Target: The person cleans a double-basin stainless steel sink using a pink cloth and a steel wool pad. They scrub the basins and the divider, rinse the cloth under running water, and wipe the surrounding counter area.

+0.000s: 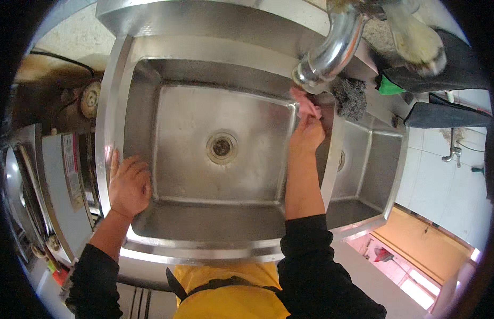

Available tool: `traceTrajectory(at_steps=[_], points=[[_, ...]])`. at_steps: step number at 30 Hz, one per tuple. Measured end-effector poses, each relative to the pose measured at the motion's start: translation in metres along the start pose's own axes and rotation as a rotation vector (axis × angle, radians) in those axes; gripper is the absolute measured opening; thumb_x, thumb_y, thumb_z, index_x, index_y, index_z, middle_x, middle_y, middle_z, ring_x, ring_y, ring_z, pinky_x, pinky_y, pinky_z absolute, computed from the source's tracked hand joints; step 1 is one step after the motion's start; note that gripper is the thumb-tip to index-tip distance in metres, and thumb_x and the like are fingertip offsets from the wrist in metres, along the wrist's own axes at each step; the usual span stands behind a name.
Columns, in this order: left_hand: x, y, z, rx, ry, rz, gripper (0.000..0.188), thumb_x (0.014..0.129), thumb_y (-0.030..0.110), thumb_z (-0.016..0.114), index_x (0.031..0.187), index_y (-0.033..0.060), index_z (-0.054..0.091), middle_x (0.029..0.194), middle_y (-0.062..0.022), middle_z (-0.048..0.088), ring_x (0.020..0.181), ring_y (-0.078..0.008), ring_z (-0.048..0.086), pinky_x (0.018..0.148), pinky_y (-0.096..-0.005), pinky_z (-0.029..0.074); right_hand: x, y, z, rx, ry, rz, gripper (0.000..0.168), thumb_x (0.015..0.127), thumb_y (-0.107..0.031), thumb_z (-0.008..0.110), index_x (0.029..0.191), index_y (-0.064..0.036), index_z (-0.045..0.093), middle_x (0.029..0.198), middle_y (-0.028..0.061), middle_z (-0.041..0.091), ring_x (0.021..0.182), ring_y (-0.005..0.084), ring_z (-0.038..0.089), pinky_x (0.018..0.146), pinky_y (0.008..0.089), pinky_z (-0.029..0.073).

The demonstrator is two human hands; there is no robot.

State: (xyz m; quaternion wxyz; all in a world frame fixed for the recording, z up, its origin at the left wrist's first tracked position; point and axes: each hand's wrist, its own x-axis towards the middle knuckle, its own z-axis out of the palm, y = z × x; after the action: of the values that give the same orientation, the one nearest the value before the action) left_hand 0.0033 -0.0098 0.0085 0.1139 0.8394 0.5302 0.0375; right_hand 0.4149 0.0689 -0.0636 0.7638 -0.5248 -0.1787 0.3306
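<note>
A stainless steel double sink (207,245) lies before me. My right hand (309,131) is closed on a pink cloth (307,104) at the right wall of the larger basin, just below the spout of a chrome faucet (330,48). My left hand (131,183) rests on the left rim of that basin with nothing in it, its fingers apart. A round drain (221,147) shows in the basin floor. A grey mesh scouring pad (350,99) sits on the divider, right of the spout. No water is seen running from the spout.
The smaller basin (344,179) is at the right. Dark cloths (446,115) hang beyond it, near a wall tap (452,153). On the left stand a white panel (63,175) and a round, dirty fitting (90,99). The sink's raised back edge (215,20) runs along the far side.
</note>
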Motion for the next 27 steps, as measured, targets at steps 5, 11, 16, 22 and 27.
traceTrajectory(at_steps=[5,11,16,22,27], points=[[0.007,-0.002,0.002,0.024,0.011,0.055,0.01,0.067,0.01,0.059,0.075,0.0087,0.066,0.093,-0.006,0.066,0.106,-0.026,0.056,0.111,-0.0584,0.019,0.056,0.03,-0.022,-0.11,-0.289,-0.144,0.026,0.08,-0.029,0.05,0.079,-0.006,0.063,0.086,0.0155,0.066,0.075,0.0333,0.064,0.071,0.0488,0.054],[0.008,0.007,-0.009,-0.036,0.002,0.034,0.008,0.066,0.009,0.059,0.073,0.0095,0.063,0.089,-0.0044,0.065,0.1,-0.0275,0.057,0.11,-0.0585,0.02,0.087,0.084,-0.037,-1.042,-0.429,-0.123,0.03,0.075,-0.038,0.056,0.081,-0.008,0.063,0.087,0.0105,0.067,0.081,0.0302,0.063,0.071,0.0489,0.051],[0.008,0.006,-0.005,-0.069,0.047,0.081,0.007,0.067,0.01,0.06,0.074,0.0099,0.063,0.088,-0.0027,0.065,0.1,-0.0256,0.057,0.11,-0.0579,0.02,0.103,0.131,-0.045,-0.334,0.122,0.178,0.033,0.08,-0.04,0.05,0.089,-0.01,0.058,0.086,0.0077,0.061,0.077,0.0276,0.059,0.063,0.043,0.049],[0.0,-0.002,-0.002,-0.073,0.046,0.038,0.008,0.067,0.012,0.061,0.074,0.0101,0.064,0.084,-0.0026,0.066,0.096,-0.0242,0.059,0.11,-0.0582,0.02,0.009,0.13,0.107,0.125,0.448,0.528,0.028,0.088,-0.036,0.046,0.089,-0.008,0.054,0.087,0.009,0.056,0.077,0.026,0.058,0.064,0.044,0.05],[0.004,0.0,-0.002,-0.038,0.03,0.083,0.008,0.067,0.016,0.061,0.071,0.0109,0.065,0.083,-0.0027,0.066,0.099,-0.0227,0.059,0.111,-0.059,0.017,-0.068,0.218,0.192,0.542,-0.075,0.429,0.02,0.082,-0.018,0.06,0.073,-0.001,0.056,0.074,0.0172,0.063,0.071,0.0331,0.064,0.065,0.0505,0.055]])
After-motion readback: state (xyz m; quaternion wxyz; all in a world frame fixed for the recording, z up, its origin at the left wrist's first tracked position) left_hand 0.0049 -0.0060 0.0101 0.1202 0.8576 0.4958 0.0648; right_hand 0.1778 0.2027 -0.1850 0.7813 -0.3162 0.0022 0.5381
